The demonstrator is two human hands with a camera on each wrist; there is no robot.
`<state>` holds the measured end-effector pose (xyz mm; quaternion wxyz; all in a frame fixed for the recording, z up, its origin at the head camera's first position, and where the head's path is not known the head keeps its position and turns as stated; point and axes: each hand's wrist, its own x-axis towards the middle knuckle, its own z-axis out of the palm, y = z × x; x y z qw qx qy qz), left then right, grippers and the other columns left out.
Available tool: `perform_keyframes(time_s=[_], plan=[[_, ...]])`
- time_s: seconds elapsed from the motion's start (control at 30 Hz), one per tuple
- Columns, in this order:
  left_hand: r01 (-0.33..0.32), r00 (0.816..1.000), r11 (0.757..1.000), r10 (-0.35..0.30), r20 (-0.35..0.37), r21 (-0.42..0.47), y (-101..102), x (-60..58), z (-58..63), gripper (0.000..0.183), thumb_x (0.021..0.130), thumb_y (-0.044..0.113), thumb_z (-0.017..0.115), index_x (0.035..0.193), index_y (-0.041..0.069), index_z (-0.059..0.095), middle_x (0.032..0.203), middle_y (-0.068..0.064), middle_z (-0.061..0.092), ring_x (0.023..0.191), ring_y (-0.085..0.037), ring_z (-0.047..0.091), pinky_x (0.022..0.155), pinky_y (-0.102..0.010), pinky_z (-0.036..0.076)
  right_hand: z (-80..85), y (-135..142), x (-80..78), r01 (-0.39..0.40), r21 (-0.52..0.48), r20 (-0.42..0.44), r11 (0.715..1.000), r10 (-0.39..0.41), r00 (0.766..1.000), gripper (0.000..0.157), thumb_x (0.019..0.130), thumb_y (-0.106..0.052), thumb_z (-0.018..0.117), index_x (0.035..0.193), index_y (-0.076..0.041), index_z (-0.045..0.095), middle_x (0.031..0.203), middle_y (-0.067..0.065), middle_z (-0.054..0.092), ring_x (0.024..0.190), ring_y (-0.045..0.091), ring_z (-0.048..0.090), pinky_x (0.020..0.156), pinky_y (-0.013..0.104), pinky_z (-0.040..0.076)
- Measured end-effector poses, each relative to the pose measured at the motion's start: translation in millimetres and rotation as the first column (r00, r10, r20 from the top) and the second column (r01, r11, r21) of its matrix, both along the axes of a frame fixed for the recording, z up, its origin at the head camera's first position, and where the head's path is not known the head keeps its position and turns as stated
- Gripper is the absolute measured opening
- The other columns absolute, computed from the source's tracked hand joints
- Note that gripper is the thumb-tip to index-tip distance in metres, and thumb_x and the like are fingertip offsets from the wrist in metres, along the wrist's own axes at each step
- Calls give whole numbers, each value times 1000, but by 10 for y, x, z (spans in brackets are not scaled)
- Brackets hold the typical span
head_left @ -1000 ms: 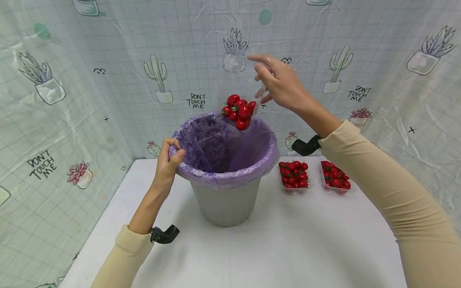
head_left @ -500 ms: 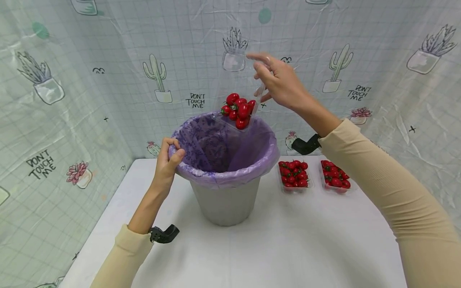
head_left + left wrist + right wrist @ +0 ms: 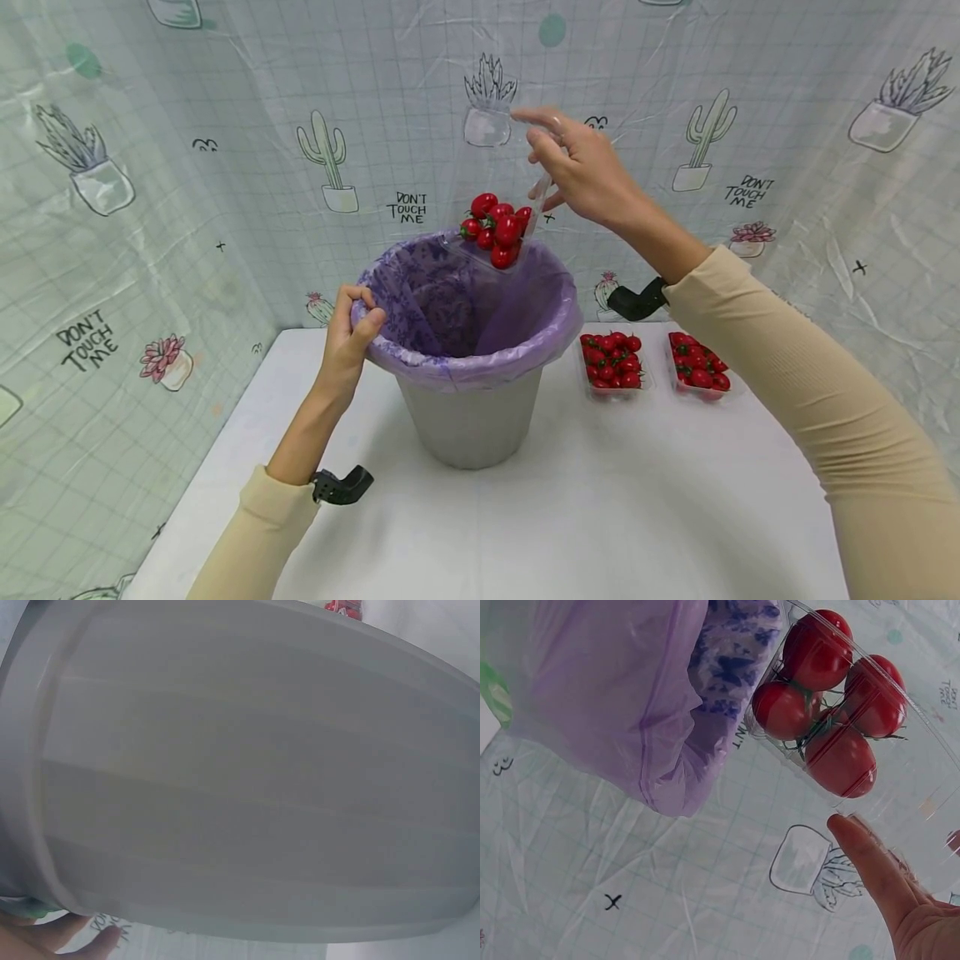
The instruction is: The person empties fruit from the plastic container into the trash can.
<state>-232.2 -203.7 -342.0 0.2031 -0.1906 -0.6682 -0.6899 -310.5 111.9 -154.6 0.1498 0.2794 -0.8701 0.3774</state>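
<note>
My left hand [image 3: 347,346] grips the left rim of a grey trash bin [image 3: 468,425], thumb inside and fingers around the edge. A purple patterned trash bag [image 3: 465,372] lines the bin and folds over its rim. Above the bin's far right side, my right hand [image 3: 583,171] holds a clear plastic container [image 3: 795,761], tilted with its lower end over the opening. Red cherry tomatoes [image 3: 507,231] with green stems are gathered at that lower end. In the left wrist view, the bin's ribbed wall [image 3: 255,772] fills most of the picture, with left-hand fingers [image 3: 56,930] at bottom left.
Two more clear containers of cherry tomatoes, one nearer the bin [image 3: 612,364] and one farther right [image 3: 699,367], stand on the white table [image 3: 480,533]. Behind hangs a cactus-print plastic sheet [image 3: 255,100], close to the bin's back.
</note>
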Motion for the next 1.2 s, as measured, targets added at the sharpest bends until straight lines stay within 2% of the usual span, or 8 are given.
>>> perform_keyframes(time_s=[0.3, 0.47, 0.67, 0.8, 1.0, 1.2], plan=[[-18, 1000, 1000, 18, 6, -6, -25, 21, 14, 15, 90, 23, 57, 101, 23, 47, 95, 6, 39, 92, -12, 39, 80, -25, 31, 30, -34, 0, -3, 25, -8, 1000, 4, 1000, 46, 110, -44, 35, 155, -37, 43, 151, 8, 54, 128, 22, 63, 72, 33, 62], [-14, 1000, 1000, 14, 0, 5, -26, 9, 22, 15, 89, 22, 57, 101, 24, 47, 96, 6, 39, 93, -12, 38, 81, -24, 31, 49, -58, -2, -16, 14, -23, 1000, 16, 1000, 45, 110, -43, 36, 154, -37, 45, 150, 8, 56, 127, 22, 64, 69, 28, 61], [-11, 1000, 1000, 11, 2, 9, -1, -8, 21, 15, 89, 22, 57, 101, 23, 47, 99, 7, 40, 96, -11, 39, 82, -24, 32, 60, -60, 12, -8, 14, -30, 1000, 9, 999, 45, 110, -43, 36, 153, -39, 45, 149, 9, 58, 113, 23, 71, 67, 24, 60], [-5, 1000, 1000, 5, 8, 12, 8, -6, 16, 15, 89, 22, 57, 101, 22, 47, 98, 6, 41, 97, -12, 39, 83, -25, 32, 64, -58, 27, -1, 18, -25, 1000, 1, 1000, 44, 110, -44, 36, 153, -41, 45, 148, 8, 58, 100, 25, 74, 69, 27, 61], [1, 1000, 1000, -1, 4, 6, 5, 2, 14, 15, 89, 21, 56, 101, 24, 48, 96, 6, 41, 94, -12, 39, 82, -26, 31, 66, -60, 35, 0, 21, -25, 1000, 1, 1000, 44, 109, -44, 37, 153, -41, 45, 150, 7, 56, 111, 23, 72, 69, 27, 61], [5, 1000, 1000, -5, 3, 0, 4, 15, 19, 16, 89, 22, 57, 101, 26, 47, 97, 5, 40, 94, -13, 39, 81, -26, 31, 64, -62, 38, 1, 15, -37, 1000, 0, 999, 44, 109, -42, 37, 152, -41, 45, 147, 9, 59, 93, 28, 76, 67, 25, 61]])
